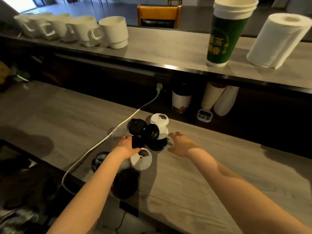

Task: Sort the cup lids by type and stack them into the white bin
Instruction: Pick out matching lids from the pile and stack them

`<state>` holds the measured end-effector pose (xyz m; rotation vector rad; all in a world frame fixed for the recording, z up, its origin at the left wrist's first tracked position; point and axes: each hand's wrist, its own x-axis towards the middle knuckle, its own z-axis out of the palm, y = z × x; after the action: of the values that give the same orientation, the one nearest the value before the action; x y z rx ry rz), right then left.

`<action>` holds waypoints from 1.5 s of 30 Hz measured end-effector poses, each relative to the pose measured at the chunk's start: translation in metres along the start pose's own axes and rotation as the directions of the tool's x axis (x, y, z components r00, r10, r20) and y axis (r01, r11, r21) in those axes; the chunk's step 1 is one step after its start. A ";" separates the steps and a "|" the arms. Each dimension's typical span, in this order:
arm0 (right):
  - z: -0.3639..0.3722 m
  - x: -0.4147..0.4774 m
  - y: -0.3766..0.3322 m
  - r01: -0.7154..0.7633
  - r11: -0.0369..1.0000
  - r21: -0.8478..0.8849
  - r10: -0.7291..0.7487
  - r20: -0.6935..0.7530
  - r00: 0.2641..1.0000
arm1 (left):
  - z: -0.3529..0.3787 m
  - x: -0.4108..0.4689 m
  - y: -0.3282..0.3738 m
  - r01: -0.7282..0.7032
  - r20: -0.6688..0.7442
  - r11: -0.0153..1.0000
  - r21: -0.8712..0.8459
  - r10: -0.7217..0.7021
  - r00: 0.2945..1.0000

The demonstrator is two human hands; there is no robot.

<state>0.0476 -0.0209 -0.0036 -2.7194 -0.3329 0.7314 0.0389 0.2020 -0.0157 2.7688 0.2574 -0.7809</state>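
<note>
A loose heap of cup lids lies on the wooden counter (194, 174). In it are black lids (136, 126) (150, 132) (157, 144), a white sip lid (159, 119) at the far side and clear lids (118, 131) to the left. Nearer me lie another white lid (141, 159) and two black lids (99, 160) (124, 183). My left hand (125, 146) is closed on a black lid (135, 142) at the heap's near-left edge. My right hand (181, 144) hovers with its fingers spread, holding nothing, just right of the heap. No white bin shows in this view.
A white power cord (101, 143) runs across the counter left of the lids. The raised shelf (168, 48) carries white cups (114, 32), a tall green cup (226, 34) and a paper towel roll (276, 41). Beneath it stand cup stacks (217, 98) and a small timer (204, 115).
</note>
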 end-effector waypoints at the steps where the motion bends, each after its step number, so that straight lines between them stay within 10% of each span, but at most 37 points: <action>1: 0.001 0.007 -0.006 0.013 1.000 -0.008 -0.013 -0.007 1.000 | 0.000 0.004 -0.004 0.017 0.018 1.000 0.009 -0.017 1.000; 13: 0.014 0.072 -0.047 0.181 0.934 -0.307 -0.183 0.023 0.983 | 0.007 0.043 -0.017 0.016 0.054 0.999 -0.037 -0.014 0.998; 27: -0.001 0.015 0.006 0.188 0.894 0.406 -0.065 -0.297 0.953 | -0.011 0.007 0.014 -0.065 -0.101 0.972 -0.224 0.044 0.994; 33: -0.020 -0.015 -0.004 0.302 0.589 0.749 -0.097 -0.306 0.947 | -0.010 -0.025 0.039 -0.257 -0.276 0.702 -0.664 0.089 0.957; 40: -0.032 -0.034 0.002 0.356 0.458 0.815 -0.074 -0.364 0.928 | -0.008 -0.038 0.050 -0.237 -0.216 0.284 -0.929 0.104 0.971; 45: -0.040 -0.066 0.019 0.409 0.459 0.788 0.009 -0.465 0.885 | -0.013 -0.051 0.057 -0.253 -0.244 0.189 -0.949 0.072 0.967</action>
<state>0.0149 -0.0671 0.0523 -1.6905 -0.1139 0.1260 0.0159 0.1459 0.0328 1.5045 0.3203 -0.1511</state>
